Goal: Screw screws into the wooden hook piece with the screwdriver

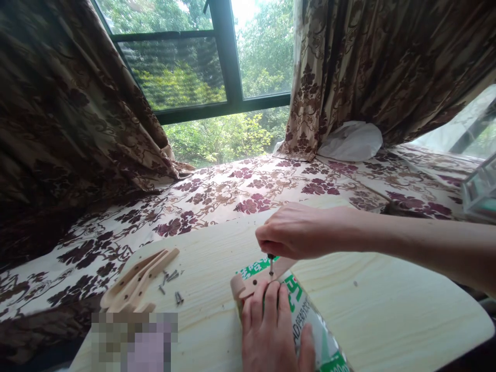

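My right hand [294, 230] is closed round a small screwdriver [270, 263], whose tip stands upright on a light wooden piece [248, 284]. That piece lies on a green and white packet [310, 320] on the pale wooden tabletop [368, 305]. My left hand [271, 330] lies flat with fingers spread on the packet and the wooden piece, pressing them down. The screwdriver's handle is hidden inside my right fist.
Further wooden pieces with holes [135, 281] lie at the left, with several loose screws [172, 284] beside them. A flowered cloth [240, 191] covers the ledge behind, with patterned curtains [368, 62], a window [217, 67] and a white bag [351, 140]. A glass box [480, 191] stands at the right.
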The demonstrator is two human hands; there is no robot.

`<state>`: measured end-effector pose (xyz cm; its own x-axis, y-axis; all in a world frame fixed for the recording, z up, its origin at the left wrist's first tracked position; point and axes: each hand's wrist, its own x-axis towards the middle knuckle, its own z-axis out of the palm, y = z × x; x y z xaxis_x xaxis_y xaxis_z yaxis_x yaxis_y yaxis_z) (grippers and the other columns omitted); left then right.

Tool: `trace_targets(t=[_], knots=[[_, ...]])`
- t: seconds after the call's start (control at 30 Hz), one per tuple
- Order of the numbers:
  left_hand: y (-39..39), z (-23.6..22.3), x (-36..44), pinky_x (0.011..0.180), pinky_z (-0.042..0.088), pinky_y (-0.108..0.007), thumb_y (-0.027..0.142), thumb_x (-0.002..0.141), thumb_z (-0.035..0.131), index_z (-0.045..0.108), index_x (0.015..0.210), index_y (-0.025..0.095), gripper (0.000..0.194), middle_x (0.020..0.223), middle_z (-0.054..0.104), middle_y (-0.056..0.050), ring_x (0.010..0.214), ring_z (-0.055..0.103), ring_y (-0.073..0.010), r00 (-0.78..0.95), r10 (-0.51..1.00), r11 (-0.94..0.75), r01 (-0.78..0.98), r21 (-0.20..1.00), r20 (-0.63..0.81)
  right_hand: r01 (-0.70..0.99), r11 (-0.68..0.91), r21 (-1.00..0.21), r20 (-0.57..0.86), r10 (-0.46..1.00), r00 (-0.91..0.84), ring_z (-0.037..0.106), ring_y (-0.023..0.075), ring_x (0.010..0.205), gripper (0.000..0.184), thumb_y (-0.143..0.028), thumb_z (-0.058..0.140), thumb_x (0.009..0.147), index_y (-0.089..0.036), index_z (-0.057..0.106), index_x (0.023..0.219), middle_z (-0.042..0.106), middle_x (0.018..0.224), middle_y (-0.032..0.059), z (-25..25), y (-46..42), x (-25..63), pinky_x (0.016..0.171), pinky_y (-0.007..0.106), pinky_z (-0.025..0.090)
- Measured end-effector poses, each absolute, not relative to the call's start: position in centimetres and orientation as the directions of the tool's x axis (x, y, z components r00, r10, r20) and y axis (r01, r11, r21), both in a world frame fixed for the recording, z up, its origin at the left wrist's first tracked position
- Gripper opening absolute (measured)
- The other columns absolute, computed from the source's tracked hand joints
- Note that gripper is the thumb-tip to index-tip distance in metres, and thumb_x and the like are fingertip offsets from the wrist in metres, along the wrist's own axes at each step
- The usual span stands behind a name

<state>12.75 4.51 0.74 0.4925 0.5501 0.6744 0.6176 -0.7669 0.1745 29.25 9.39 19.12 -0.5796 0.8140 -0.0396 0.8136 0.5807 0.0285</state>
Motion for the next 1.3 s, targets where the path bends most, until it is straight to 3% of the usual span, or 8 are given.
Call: trace_targets(t=[0.17,0.37,0.6,0.8,0.9,1.17,1.3], knots=[[4.5,0.7,12.8,0.101,0.031,-0.042,0.043,0.092,0.037,0.061,0.117,0.015,0.044,0.119,0.061,-0.007,0.119,0.046,-0.0277,0.485,0.548,-0.768,0.615,0.179,0.682,0.832,0.554,0.036,-0.052,0.832,-0.552,0.038,0.0106,0.05,0.021,-0.026,0.052,0.091,-0.016,0.07,0.086,0.064,0.063,0.0011,19.6,9.5,29.2,0.048,0.027,0.021],[4.4,0.7,12.8,0.102,0.03,-0.042,0.049,0.093,0.034,0.061,0.117,0.015,0.049,0.121,0.06,-0.007,0.12,0.046,-0.0279,0.484,0.569,-0.76,0.618,0.201,0.665,0.773,0.635,0.006,-0.101,0.769,-0.631,0.043,0.0105,0.054,0.019,-0.021,0.05,0.092,-0.018,0.067,0.086,0.067,0.071,-0.0001,20.1,9.1,28.7,0.05,0.026,0.024],[4.5,0.6,12.7,0.101,0.03,-0.042,0.04,0.089,0.04,0.059,0.119,0.016,0.043,0.12,0.061,-0.007,0.119,0.046,-0.0281,0.496,0.555,-0.766,0.618,0.177,0.668,0.869,0.494,0.025,-0.017,0.87,-0.493,0.046,0.0121,0.051,0.026,-0.031,0.048,0.094,-0.014,0.066,0.087,0.065,0.064,0.0038,18.4,9.8,28.9,0.047,0.027,0.019],[4.4,0.9,12.8,0.101,0.03,-0.041,0.039,0.09,0.038,0.06,0.118,0.015,0.043,0.12,0.06,-0.006,0.119,0.046,-0.0273,0.5,0.561,-0.759,0.628,0.169,0.66,0.817,0.574,0.047,-0.166,0.811,-0.56,0.052,0.0113,0.058,0.008,-0.023,0.062,0.083,-0.019,0.069,0.081,0.068,0.072,0.0017,19.9,8.8,28.8,0.05,0.025,0.023],[4.4,0.9,12.7,0.101,0.031,-0.041,0.043,0.091,0.038,0.06,0.119,0.015,0.045,0.121,0.06,-0.007,0.119,0.046,-0.0278,0.507,0.563,-0.76,0.628,0.167,0.653,0.798,0.596,0.091,-0.215,0.794,-0.568,0.054,0.0123,0.06,0.014,-0.017,0.056,0.085,-0.017,0.069,0.078,0.069,0.072,0.0041,19.8,8.3,28.8,0.05,0.027,0.022],[4.5,0.9,12.8,0.102,0.031,-0.044,0.049,0.093,0.036,0.059,0.119,0.014,0.049,0.122,0.06,-0.008,0.121,0.045,-0.0289,0.49,0.567,-0.772,0.597,0.218,0.662,0.864,0.485,-0.134,-0.175,0.847,-0.502,0.055,0.0119,0.061,0.023,-0.019,0.053,0.083,-0.021,0.074,0.09,0.071,0.072,0.0031,18.9,8.4,30.2,0.053,0.023,0.029],[4.4,0.9,12.8,0.102,0.032,-0.044,0.048,0.094,0.037,0.059,0.119,0.014,0.048,0.122,0.06,-0.008,0.121,0.045,-0.0289,0.489,0.565,-0.771,0.599,0.215,0.665,0.881,0.469,-0.066,-0.221,0.854,-0.471,0.057,0.0137,0.061,0.023,-0.019,0.053,0.081,-0.021,0.075,0.087,0.072,0.074,0.0053,19.2,8.2,30.0,0.052,0.025,0.027]])
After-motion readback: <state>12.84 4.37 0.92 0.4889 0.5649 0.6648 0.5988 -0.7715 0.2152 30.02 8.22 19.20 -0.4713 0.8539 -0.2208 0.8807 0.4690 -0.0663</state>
